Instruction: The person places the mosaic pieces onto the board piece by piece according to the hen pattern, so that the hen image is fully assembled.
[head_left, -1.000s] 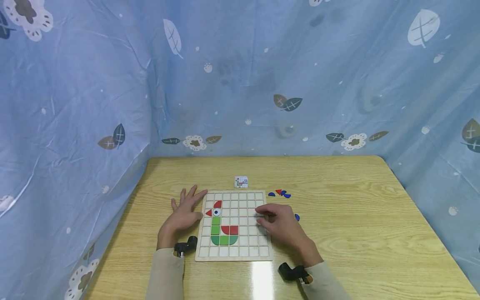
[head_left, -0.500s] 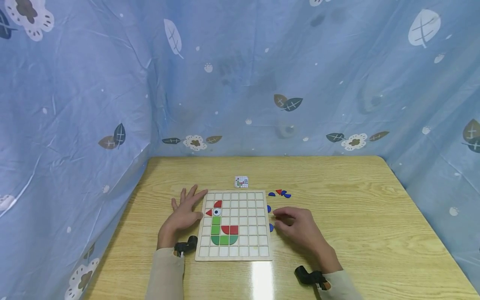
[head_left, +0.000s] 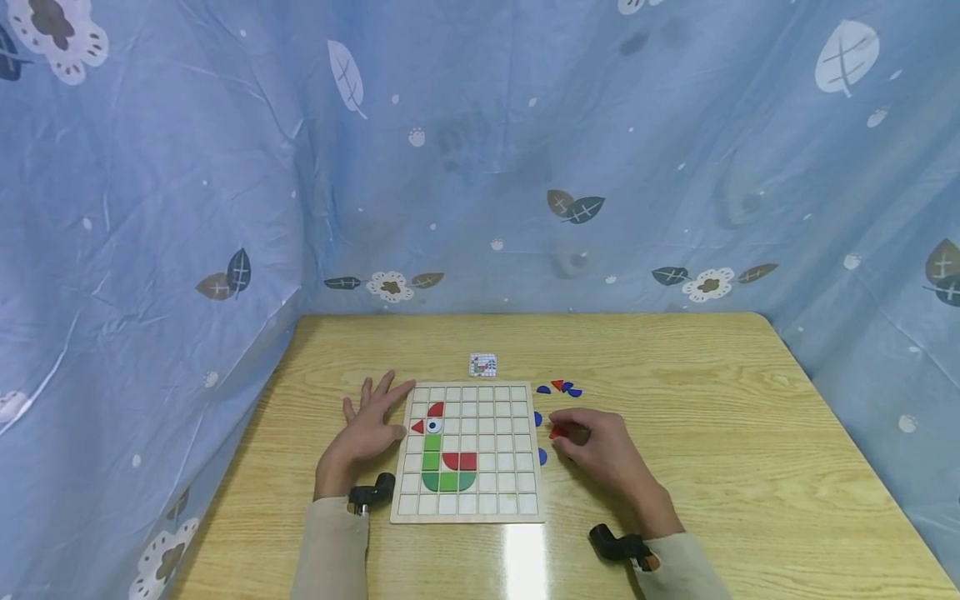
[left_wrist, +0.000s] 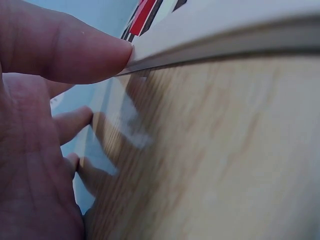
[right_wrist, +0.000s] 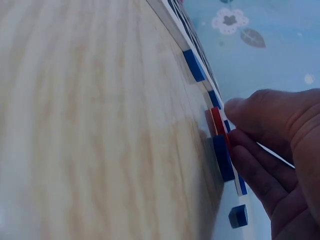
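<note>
My left hand (head_left: 366,432) lies at the left side of the wooden grid board (head_left: 498,505), fingers spread, index and thumb touching its edge. In the left wrist view the thumb (left_wrist: 85,47) meets the board's rim. To the right of the board, my right hand (head_left: 596,446) pinches a small red piece (head_left: 557,432), seemingly a triangle, between thumb and fingers low at the table. The right wrist view shows this red piece (right_wrist: 218,122) beside a blue piece (right_wrist: 223,157). Red and green tiles (head_left: 431,460) and a round eye tile (head_left: 433,426) sit on the board.
Two blue half-round pieces (head_left: 542,457) lie by the board's right edge. Farther back are a red triangle (head_left: 557,385) and several blue pieces (head_left: 574,392). A small pattern card (head_left: 483,365) lies behind the board. A blue curtain (head_left: 480,167) hangs around the wooden table (head_left: 750,467).
My right hand has moved right, off the board, leaving two blue pieces visible by its edge. A red piece now shows between its fingertips. The left hand stays put.
</note>
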